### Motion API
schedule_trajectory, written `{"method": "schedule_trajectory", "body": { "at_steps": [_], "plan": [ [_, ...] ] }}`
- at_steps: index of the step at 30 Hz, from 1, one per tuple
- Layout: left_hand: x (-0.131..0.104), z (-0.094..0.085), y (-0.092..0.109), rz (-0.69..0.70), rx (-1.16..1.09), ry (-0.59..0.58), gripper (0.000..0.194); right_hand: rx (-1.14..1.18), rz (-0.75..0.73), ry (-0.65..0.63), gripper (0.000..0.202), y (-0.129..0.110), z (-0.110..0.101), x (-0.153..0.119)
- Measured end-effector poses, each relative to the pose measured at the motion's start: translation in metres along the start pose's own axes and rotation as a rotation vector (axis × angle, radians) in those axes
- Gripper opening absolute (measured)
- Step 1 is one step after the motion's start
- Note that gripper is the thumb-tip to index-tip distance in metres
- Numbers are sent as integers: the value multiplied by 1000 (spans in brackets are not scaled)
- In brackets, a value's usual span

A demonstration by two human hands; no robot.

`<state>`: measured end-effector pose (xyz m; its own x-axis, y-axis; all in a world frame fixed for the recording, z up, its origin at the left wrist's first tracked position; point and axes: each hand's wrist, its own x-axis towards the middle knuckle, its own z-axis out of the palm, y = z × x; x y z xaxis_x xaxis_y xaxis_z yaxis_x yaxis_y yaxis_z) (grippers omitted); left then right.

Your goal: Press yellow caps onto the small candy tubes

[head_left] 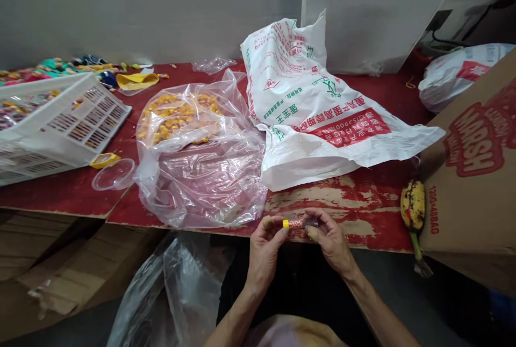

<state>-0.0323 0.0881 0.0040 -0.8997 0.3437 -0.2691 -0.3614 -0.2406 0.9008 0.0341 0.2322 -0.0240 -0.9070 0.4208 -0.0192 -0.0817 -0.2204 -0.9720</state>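
Between my two hands, over the table's front edge, lies a small clear tube (297,224) with a yellow cap at its left end and small pinkish pieces inside. My left hand (264,253) pinches the capped end between thumb and fingers. At the other end, the thumb and fingers of my right hand (332,245) close around the clear part. Beyond my left hand, a clear plastic bag (201,175) holds many small yellow pieces (173,113). A white woven sack (310,105) with red and green print lies flat beyond both hands.
A white slatted basket (92,116) stands tilted at the left, near a clear round lid (115,174) and a yellow piece (105,160). At right are a printed cardboard box (475,186) and a spotted banana (413,207). Plastic sheeting (173,288) hangs below the red table (355,218).
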Motion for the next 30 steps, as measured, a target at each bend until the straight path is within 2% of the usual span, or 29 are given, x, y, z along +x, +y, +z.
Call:
{"method": "schedule_trajectory", "body": {
  "at_steps": [4,8,10,13,15,17,20,23,25,27,30],
  "plan": [
    [-4,-1,-1,16,104,9,21,-268,-46,-121,30,-2,-1,-2],
    [-8,-1,-5,53,232,-38,21,-511,-43,-230,27,-4,1,-4],
    [-13,-1,-8,86,284,-65,23,-581,-87,-209,25,0,5,-9],
    [-17,-4,-7,137,340,-103,25,-642,-207,-111,25,9,15,-19],
    [-14,-9,-2,137,370,-144,25,-625,-216,-73,26,13,20,-24],
    [-6,-14,5,78,383,-178,30,-553,-156,-102,25,10,23,-25],
    [11,-16,15,-71,305,-177,44,-524,-105,-280,23,-3,28,-24],
    [22,-11,17,-231,197,-225,58,-634,-265,-467,18,-14,35,-26],
    [23,-7,15,-385,175,-300,69,-682,-401,-541,17,-16,38,-29],
    [18,-4,10,-503,189,-326,77,-715,-486,-585,18,-15,39,-34],
    [8,-2,5,-518,224,-277,80,-753,-508,-601,23,-12,38,-43]
  ]
}}
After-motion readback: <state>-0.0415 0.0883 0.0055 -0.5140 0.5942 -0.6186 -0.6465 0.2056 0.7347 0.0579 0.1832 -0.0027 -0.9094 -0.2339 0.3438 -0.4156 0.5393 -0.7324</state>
